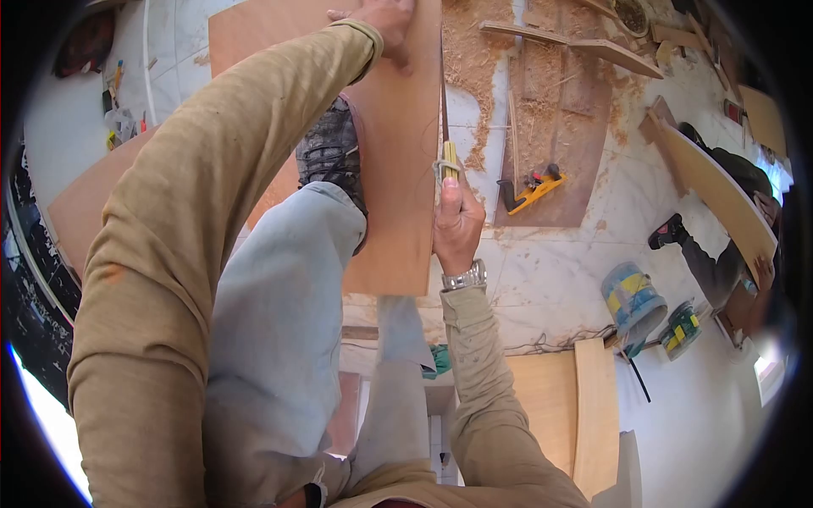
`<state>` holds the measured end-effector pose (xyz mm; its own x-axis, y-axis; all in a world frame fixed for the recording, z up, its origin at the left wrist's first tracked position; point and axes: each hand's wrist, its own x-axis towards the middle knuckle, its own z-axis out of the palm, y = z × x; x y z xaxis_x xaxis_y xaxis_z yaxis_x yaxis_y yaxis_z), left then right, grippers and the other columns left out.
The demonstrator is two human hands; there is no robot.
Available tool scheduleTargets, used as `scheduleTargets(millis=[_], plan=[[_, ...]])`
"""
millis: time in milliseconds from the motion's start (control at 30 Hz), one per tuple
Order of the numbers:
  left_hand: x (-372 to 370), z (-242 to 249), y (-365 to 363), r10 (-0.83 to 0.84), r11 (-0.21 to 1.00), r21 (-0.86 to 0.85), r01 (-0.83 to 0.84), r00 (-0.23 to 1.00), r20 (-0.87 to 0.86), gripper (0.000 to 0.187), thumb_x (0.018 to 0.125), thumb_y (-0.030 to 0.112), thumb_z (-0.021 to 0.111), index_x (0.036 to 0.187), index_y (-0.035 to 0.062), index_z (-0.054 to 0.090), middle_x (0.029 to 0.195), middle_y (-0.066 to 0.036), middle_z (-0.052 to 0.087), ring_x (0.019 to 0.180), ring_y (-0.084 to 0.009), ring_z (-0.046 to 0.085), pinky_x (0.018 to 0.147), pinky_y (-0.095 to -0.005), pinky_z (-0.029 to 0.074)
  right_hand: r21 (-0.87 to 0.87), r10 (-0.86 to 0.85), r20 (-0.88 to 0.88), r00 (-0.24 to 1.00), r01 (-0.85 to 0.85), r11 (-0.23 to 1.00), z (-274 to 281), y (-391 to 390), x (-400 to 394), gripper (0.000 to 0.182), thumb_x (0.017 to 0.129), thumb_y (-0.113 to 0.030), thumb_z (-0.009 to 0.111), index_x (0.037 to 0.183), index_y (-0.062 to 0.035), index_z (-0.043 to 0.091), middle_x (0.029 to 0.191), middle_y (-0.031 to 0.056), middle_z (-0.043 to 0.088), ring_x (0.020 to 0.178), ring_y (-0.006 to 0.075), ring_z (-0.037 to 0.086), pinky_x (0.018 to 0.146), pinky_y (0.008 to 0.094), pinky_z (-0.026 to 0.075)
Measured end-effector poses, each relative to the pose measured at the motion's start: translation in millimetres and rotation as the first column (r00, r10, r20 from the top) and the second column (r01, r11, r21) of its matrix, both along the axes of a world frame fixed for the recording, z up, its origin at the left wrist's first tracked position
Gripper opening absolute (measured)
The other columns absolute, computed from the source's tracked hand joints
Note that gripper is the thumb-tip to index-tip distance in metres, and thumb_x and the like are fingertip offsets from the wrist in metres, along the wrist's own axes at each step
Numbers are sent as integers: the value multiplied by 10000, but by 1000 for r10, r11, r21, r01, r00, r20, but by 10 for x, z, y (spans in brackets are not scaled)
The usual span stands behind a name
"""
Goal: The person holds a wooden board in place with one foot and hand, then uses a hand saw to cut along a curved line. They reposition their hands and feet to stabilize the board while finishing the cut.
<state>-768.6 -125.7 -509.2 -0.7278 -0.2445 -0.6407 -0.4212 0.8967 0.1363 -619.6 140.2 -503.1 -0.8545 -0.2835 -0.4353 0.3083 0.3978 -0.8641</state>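
The wooden board (394, 169) is the biggest thing in front of me, lying lengthways below me and running out past the top of the view. To its right, a little apart, a brown panel (584, 165) lies on the floor, strewn with shavings. My patterned boot (329, 152) seems to be planted on the board, towards its left side. A yellow hand plane (540, 194) rests near the panel's lower end, out of my grip.

My left hand (381, 24) is spread on the board's far part, fingers loosely apart and seemingly holding nothing, though the top of the view cuts some of it off. My right hand (458, 222) is closed in a fist around the handle of a thin-bladed saw (450, 157), thumb along the top. Its dark blade runs beside the board's right edge; I can't tell whether it bites into the wood.

I judge the step in hand to be sawing along that edge. The next move calls for firm left-hand pressure, weight through the boot, and a straight, even stroke.
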Motion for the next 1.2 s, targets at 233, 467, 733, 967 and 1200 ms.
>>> scheduleTargets(millis=[233,467,733,967,1200], plan=[[20,-126,16,-47,998,-39,45,998,-48,1578,525,454,993,1647,110,-62,1666,-341,-93,1499,-624,-68,1070,-845,244,-6,19,-54,998,-19,1000,-114,-330,-448,463,1060,-276,528,1406,27,586,958,218,730,827,156,677,764,337,548],[48,-353,-71,-139,986,-109,122,977,-160,1583,519,463,991,1647,107,-61,1667,-340,-94,1499,-625,-76,1073,-844,238,-6,-31,-9,999,31,1000,-98,-361,-436,458,1052,-266,551,1407,22,588,955,235,731,774,178,696,704,351,553],[170,-765,-280,-313,943,-249,221,841,-441,1590,511,474,989,1647,104,-60,1667,-340,-95,1498,-625,-84,1075,-844,232,-154,-117,-180,977,90,984,-42,-48,12,455,1056,-291,540,1385,17,603,897,282,693,791,238,714,742,381,555],[87,-124,157,-116,984,-157,85,973,-199,1360,616,409,959,1647,171,106,1677,-249,101,1503,-588,88,1049,-830,319,14,10,45,999,-10,1000,-60,-287,-437,471,1064,-347,499,1395,-35,621,1065,209,751,929,224,727,823,345,555],[-16,22,31,3,1000,3,-3,1000,12,1582,518,426,1002,1649,114,-60,1673,-322,-108,1506,-605,-104,1035,-865,260,-5,-14,-156,988,13,1000,-310,-484,-671,460,1068,-337,513,1306,30,656,854,115,740,707,186,660,682,337,539]])
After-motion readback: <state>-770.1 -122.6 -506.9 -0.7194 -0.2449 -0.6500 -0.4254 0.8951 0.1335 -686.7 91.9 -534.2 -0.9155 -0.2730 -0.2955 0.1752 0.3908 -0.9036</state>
